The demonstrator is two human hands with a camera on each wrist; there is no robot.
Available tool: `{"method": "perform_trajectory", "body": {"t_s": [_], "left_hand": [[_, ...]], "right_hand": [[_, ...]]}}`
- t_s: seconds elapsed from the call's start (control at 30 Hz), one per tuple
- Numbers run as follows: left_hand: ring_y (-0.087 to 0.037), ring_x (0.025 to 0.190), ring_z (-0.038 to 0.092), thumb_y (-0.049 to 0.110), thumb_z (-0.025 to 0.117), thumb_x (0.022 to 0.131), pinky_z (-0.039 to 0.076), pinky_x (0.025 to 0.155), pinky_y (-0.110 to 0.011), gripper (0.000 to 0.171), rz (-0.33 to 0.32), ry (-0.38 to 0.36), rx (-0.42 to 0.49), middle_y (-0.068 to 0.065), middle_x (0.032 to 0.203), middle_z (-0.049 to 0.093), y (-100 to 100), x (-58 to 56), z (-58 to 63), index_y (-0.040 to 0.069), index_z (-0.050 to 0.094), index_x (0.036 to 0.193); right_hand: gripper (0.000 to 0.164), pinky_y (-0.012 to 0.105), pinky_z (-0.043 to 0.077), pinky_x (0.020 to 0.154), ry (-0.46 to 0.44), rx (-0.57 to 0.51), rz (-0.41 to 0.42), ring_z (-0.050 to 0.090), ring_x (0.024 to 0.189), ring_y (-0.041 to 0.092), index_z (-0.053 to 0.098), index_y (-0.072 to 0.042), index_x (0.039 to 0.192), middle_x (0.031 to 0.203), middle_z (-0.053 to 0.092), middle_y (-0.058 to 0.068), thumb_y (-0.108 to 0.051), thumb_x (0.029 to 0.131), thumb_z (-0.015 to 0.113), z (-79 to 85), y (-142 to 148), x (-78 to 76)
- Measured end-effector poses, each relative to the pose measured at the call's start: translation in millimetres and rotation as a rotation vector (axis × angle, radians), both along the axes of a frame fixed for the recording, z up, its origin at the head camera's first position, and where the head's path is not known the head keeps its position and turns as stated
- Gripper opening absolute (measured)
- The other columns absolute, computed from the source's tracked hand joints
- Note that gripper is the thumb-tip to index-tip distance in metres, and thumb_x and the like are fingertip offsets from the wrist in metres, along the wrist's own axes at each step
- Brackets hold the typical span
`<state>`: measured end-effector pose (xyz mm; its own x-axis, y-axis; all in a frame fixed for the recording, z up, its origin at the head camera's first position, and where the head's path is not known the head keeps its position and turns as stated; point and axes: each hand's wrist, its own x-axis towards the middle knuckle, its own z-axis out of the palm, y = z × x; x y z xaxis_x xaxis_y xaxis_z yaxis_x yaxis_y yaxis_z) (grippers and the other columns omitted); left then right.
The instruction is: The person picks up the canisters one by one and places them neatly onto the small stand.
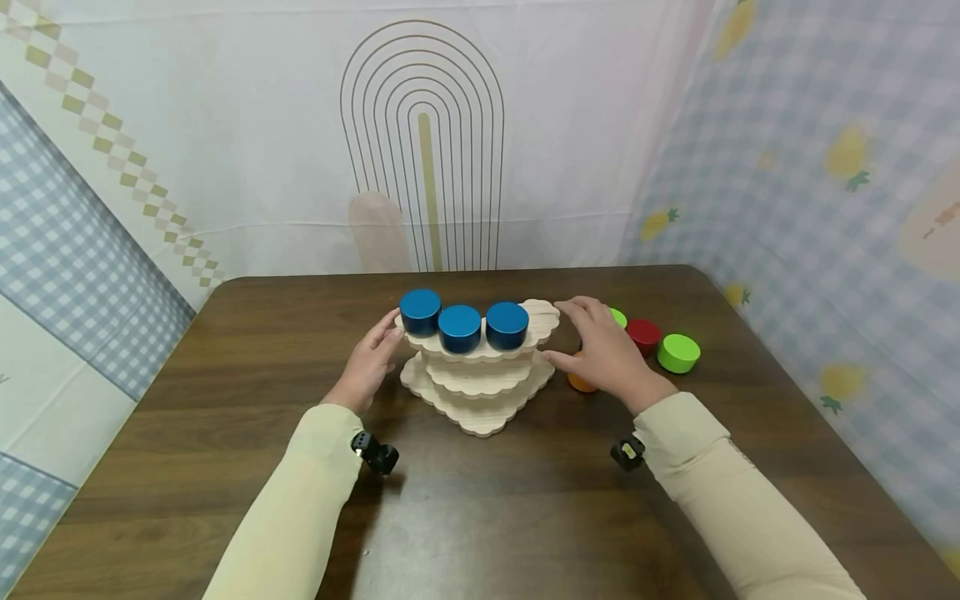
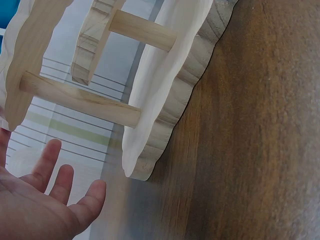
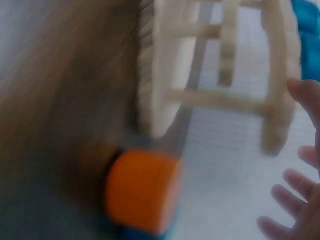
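Observation:
A pale wooden tiered stand [image 1: 480,379] with scalloped edges stands on the table, its tiers joined by round posts. Three blue round caps [image 1: 460,328] sit on its top tier. My left hand [image 1: 367,362] is at the left end of that tier, a fingertip against its edge; in the left wrist view the other fingers spread loosely below. Beside the right end is my right hand [image 1: 606,354], fingers apart and thumb close to the tier's edge; whether it touches cannot be told through the blur. An orange round piece [image 3: 142,190] lies beneath the right hand.
Right of the right hand lie a red round piece [image 1: 643,335] and a bright green one [image 1: 678,353], with another green one [image 1: 618,317] partly hidden behind the hand. Behind the brown wooden table [image 1: 480,517] hangs a patterned cloth [image 1: 570,150].

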<state>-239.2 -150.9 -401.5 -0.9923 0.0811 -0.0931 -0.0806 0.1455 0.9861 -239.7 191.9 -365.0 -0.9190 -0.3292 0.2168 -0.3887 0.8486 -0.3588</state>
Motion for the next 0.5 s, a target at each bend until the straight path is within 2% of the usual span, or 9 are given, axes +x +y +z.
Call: {"method": "perform_trajectory", "body": {"t_s": [0.27, 0.5], "left_hand": [[-0.03, 0.145, 0.02, 0.037, 0.038, 0.105, 0.027, 0.11, -0.058, 0.053, 0.003, 0.007, 0.006, -0.008, 0.159, 0.022, 0.0, -0.2, -1.0, 0.026, 0.025, 0.154], [-0.03, 0.145, 0.02, 0.037, 0.038, 0.105, 0.026, 0.111, -0.057, 0.052, -0.001, 0.002, -0.003, -0.007, 0.159, 0.022, 0.1, -1.2, -1.5, 0.027, 0.025, 0.154]], "right_hand": [[0.08, 0.061, 0.035, 0.102, 0.01, 0.0, -0.067, 0.031, 0.133, 0.042, 0.038, -0.005, 0.146, 0.147, 0.032, 0.021, -0.048, 0.086, 0.069, -16.8, 39.1, -1.3], [0.076, 0.061, 0.033, 0.103, 0.052, 0.021, -0.117, 0.034, 0.128, 0.045, 0.04, 0.001, 0.143, 0.142, 0.036, 0.025, -0.039, 0.086, 0.072, -33.7, 67.6, -4.1]]}}
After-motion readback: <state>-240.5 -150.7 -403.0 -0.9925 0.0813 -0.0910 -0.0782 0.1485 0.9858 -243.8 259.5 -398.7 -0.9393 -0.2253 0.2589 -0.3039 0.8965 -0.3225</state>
